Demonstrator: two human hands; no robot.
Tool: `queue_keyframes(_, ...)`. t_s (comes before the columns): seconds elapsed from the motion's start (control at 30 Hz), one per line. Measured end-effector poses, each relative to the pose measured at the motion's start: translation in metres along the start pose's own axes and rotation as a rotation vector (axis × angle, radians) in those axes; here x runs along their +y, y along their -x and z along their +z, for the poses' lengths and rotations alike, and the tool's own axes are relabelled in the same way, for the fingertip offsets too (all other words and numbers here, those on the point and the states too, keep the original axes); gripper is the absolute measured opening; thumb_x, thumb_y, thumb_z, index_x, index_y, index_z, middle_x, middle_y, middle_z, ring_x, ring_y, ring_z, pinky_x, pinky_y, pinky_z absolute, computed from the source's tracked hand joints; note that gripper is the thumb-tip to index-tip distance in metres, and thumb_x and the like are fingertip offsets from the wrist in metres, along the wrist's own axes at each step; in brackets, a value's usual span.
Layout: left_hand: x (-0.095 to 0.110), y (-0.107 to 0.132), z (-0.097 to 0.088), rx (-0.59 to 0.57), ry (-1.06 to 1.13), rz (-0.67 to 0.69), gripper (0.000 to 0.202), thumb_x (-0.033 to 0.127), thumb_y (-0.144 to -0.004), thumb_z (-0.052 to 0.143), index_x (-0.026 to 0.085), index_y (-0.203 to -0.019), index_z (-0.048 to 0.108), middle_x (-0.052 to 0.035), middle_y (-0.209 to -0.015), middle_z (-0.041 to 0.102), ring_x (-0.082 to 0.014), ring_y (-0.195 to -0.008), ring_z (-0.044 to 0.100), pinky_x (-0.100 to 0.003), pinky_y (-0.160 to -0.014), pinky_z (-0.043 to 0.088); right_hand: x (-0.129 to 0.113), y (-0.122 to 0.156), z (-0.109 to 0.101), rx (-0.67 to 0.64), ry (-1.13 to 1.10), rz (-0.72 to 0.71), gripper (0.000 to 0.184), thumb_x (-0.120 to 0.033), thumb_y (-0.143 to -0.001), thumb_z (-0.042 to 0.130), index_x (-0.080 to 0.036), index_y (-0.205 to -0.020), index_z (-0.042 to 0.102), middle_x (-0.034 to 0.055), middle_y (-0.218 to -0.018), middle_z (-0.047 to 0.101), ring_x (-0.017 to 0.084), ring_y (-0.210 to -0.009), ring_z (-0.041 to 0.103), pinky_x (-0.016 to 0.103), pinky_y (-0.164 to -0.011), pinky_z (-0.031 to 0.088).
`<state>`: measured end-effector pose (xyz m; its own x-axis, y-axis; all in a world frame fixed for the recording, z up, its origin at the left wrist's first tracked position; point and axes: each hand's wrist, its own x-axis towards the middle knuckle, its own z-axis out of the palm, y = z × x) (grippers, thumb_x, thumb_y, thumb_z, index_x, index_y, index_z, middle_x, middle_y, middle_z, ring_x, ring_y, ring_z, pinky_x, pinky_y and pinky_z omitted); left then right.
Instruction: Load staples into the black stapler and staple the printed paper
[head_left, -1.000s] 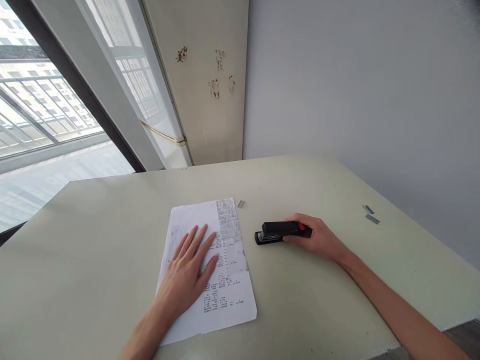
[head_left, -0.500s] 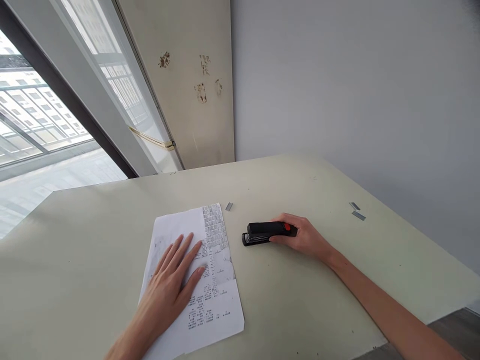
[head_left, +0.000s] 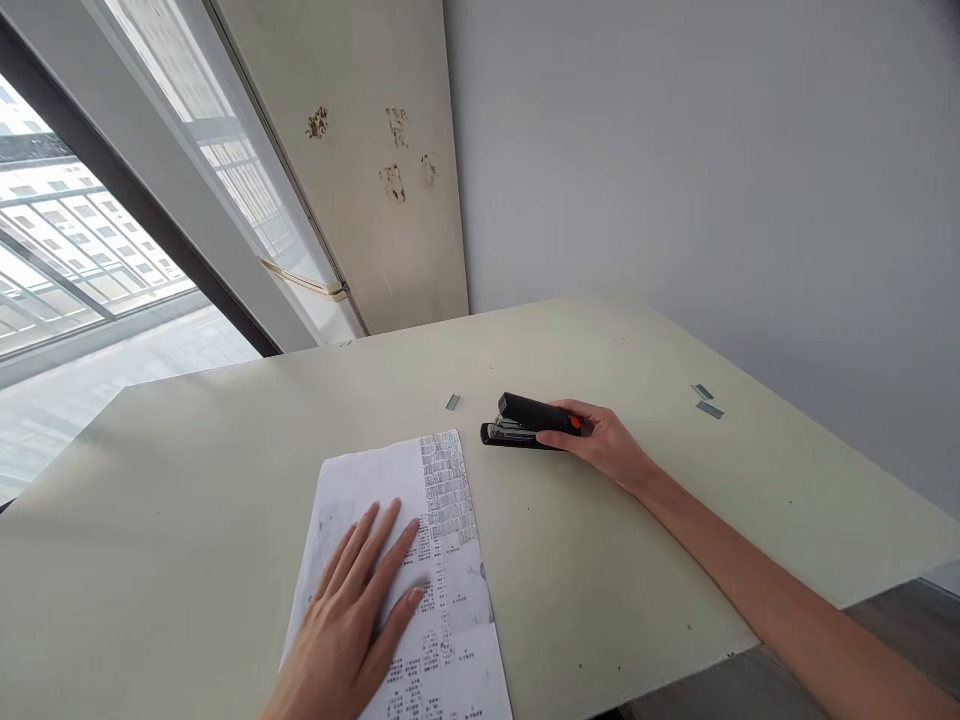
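A: What do we have under our left hand [head_left: 345, 620]?

B: We have it spread flat, palm down and gripping nothing, on a white paper [head_left: 375, 478]. That paper lies on the pale tabletop [head_left: 202, 540], its lower part running out of our view.

A: What can we make out on it?

B: We see rows of small dark characters down its right half, with a denser patterned block at the upper right corner.

A: And where do we have the stapler [head_left: 538, 412]?

B: Right of the paper's top corner and apart from it. Our right hand [head_left: 604, 440] grasps its rear end, thumb along the near side. It is black with a red spot towards the back, its upper arm tilted up from the base. We can't tell whether that base touches the tabletop.

A: What else is near our hands?

B: One small grey strip [head_left: 453, 401] lies just left of the stapler. We find two more strips [head_left: 709, 409] close together farther right, near the tabletop's edge, with a grey wall [head_left: 675, 150] behind.
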<state>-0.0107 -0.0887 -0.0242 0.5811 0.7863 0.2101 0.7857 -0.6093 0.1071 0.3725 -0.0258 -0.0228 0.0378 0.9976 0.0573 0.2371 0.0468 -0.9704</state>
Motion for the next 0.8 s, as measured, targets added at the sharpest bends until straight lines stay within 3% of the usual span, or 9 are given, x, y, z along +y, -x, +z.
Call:
queue_keyframes(0.2, 0.015, -0.012, 0.010, 0.006, -0.009, 0.076, 0.068, 0.046, -0.108, 0.047, 0.038, -0.170, 0.019, 0.0011, -0.174, 0.027, -0.0356, -0.160, 0.027, -0.061, -0.121, 0.043, -0.001, -0.003, -0.002, 0.105, -0.121, 0.012, 0.041, -0.058, -0.077, 0.085, -0.027, -0.102, 0.078, 0.0019, -0.097, 0.072, 0.023, -0.092, 0.062, 0.034, -0.079, 0.049)
queue_keyframes(0.33, 0.048, -0.035, 0.014, 0.001, 0.023, 0.162, 0.064, 0.043, -0.109, 0.046, 0.034, -0.169, 0.025, -0.0017, -0.174, 0.028, -0.0349, -0.160, 0.027, -0.058, -0.123, 0.041, -0.006, -0.002, -0.004, 0.177, -0.155, 0.002, 0.039, -0.057, -0.078, 0.085, -0.027, -0.102, 0.077, 0.0020, -0.097, 0.073, 0.023, -0.091, 0.063, 0.035, -0.081, 0.050)
queue_keyframes(0.53, 0.124, -0.119, 0.039, -0.049, 0.188, 0.257, 0.048, 0.044, -0.111, 0.041, 0.026, -0.154, 0.052, -0.0091, -0.167, 0.043, -0.0363, -0.157, 0.035, -0.058, -0.122, 0.042, -0.018, -0.001, -0.009, 0.370, -0.028, -0.129, 0.032, -0.052, -0.080, 0.084, -0.026, -0.097, 0.077, 0.0026, -0.091, 0.071, 0.023, -0.088, 0.061, 0.036, -0.082, 0.049)
queue_keyframes(0.7, 0.176, -0.198, 0.081, -0.021, 0.283, 0.241, 0.047, 0.044, -0.109, 0.043, 0.022, -0.150, 0.054, -0.0149, -0.160, 0.050, -0.0390, -0.155, 0.035, -0.063, -0.122, 0.036, -0.036, -0.001, -0.026, 0.403, 0.064, -0.125, 0.030, -0.052, -0.082, 0.082, -0.026, -0.098, 0.077, 0.0026, -0.091, 0.072, 0.024, -0.088, 0.063, 0.036, -0.080, 0.052)
queue_keyframes(0.8, 0.201, -0.230, 0.097, -0.004, 0.320, 0.212, 0.046, 0.041, -0.108, 0.046, 0.020, -0.148, 0.053, -0.0169, -0.152, 0.057, -0.0393, -0.151, 0.040, -0.064, -0.123, 0.033, -0.047, 0.000, -0.035, 0.413, 0.096, -0.129, 0.029, -0.050, -0.083, 0.082, -0.027, -0.100, 0.078, 0.0026, -0.095, 0.074, 0.025, -0.092, 0.065, 0.037, -0.084, 0.052)
